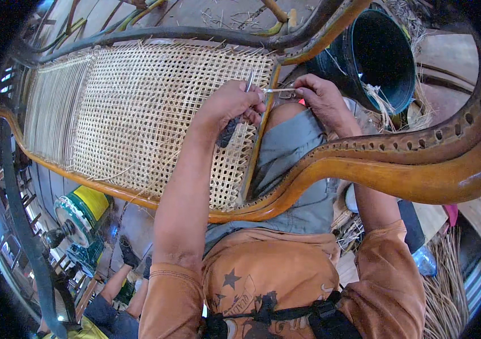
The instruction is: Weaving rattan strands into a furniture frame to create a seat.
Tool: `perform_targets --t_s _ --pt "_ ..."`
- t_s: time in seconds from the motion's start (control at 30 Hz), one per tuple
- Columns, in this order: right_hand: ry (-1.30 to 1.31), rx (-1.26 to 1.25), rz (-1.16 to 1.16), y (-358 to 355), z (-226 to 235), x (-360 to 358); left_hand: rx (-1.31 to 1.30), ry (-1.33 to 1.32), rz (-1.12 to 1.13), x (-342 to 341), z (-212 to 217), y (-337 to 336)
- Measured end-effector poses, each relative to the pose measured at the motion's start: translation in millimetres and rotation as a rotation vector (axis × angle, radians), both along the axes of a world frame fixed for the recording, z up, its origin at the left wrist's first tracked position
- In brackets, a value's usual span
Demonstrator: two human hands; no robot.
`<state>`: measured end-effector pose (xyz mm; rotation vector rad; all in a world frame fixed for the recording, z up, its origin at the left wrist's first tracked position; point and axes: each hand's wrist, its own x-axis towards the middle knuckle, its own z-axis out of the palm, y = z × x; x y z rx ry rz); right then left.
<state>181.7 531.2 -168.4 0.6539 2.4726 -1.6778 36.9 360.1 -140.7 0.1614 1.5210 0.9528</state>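
A cane strip (pixel 280 90) is stretched between my two hands, above the right end of a woven cane panel (pixel 144 107). My left hand (pixel 232 104) is closed round a knife-like tool, its dark handle (pixel 227 133) below the fist and a narrow metal blade (pixel 250 81) above. The strip's left end meets the fingers of this hand. With thumb and fingertips, my right hand (pixel 322 99) pinches the other end. The panel fills a curved wooden chair frame (pixel 302 169), which crosses over my right forearm. Open square weave covers most of it; at the far left only parallel strands show.
A dark bucket (pixel 384 56) lies tipped at the upper right, strips hanging from its mouth. Bundled cane (pixel 444 277) is at the lower right. A green container with a yellow label (pixel 85 209) stands left, beneath the frame. Another person's leg (pixel 115 282) shows at lower left.
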Motion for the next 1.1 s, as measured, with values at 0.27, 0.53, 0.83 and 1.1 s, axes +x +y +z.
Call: perform_targets --t_s 0.27,0.53,0.83,1.1 --pt "0.029 -0.041 -0.160 13 10 17 -0.093 0.003 -0.011 -5 7 4" --pt "-0.043 -0.192 -0.390 63 25 80 -0.200 0.159 -0.382 -15 -1 25" --pt "0.037 -0.046 -0.582 70 2 138 -0.349 0.292 -0.497 -7 21 49" --pt "0.027 0.071 -0.500 64 3 139 -0.363 0.526 -0.584 -9 8 49"
